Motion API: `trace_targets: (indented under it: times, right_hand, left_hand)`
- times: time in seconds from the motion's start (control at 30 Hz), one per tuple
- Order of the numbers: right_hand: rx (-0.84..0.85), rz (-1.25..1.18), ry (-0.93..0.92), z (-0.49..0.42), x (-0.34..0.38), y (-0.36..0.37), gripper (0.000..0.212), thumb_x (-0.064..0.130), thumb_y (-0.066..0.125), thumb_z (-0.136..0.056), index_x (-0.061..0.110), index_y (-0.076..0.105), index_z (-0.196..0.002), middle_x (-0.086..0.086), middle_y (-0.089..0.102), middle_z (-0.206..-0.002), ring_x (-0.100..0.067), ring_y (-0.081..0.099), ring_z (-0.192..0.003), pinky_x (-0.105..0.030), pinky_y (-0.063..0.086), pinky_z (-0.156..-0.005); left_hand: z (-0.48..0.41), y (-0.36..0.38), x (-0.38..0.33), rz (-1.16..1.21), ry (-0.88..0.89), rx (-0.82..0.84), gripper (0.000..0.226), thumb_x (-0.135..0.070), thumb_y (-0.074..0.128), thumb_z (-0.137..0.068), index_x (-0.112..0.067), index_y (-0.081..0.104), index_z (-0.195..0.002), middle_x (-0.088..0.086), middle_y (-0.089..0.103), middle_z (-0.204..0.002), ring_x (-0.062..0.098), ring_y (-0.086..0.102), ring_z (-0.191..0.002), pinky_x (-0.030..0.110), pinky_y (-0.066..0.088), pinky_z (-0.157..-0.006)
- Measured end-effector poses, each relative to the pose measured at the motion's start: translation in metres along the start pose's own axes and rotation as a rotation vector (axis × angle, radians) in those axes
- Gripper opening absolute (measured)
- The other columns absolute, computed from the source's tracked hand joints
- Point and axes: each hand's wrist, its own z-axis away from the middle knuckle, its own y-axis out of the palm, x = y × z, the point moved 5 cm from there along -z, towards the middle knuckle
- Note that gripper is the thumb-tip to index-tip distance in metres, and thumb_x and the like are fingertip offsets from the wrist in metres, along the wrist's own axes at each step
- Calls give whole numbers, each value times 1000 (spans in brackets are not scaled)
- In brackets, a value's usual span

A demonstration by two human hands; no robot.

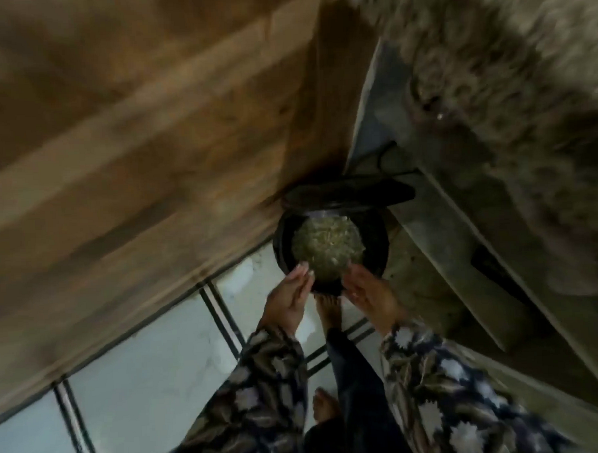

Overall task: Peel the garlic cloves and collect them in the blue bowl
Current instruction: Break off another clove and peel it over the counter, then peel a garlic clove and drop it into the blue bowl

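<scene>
Step in hand, as judged: clean-up, not peeling. The left hand [290, 295] and right hand [369, 291] hover above the near rim of the black bin [280, 242], palms facing each other. On both, the fingers are straight and close together and hold nothing that can be made out; the picture is blurred. The bin stands on the tiled floor [142, 353], in the corner against the wooden panel [132, 131]. Its lid [351, 191] is raised, a bare foot [328, 310] sits at its base, and it is filled with pale scraps [327, 250]. Neither garlic cloves nor the blue bowl are in view. The next move probably calls for brushing any remaining skins into the bin, then lowering the lid.
</scene>
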Motion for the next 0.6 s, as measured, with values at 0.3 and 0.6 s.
trace_targets:
  times: [0.3, 0.6]
  right_hand:
    - [-112, 228, 0, -89, 5, 12, 37, 18, 55, -92, 0, 53, -124, -11, 52, -129, -26, 47, -123, -33, 40, -98]
    - [-98, 291, -149, -61, 14, 12, 21, 7, 51, -92, 0, 61, -110, -18, 62, -117, -29, 60, -99, -32, 46, -85]
  left_hand:
    - [-86, -3, 7, -188, 249, -457, 20, 5, 69, -78, -10, 62, -66, 11, 64, -75, 19, 65, -66, 29, 58, -63]
    - [-42, 23, -3, -541, 340, -190, 37, 12, 58, -82, -2, 61, -116, 7, 60, -97, 9, 56, -80, 20, 49, -75]
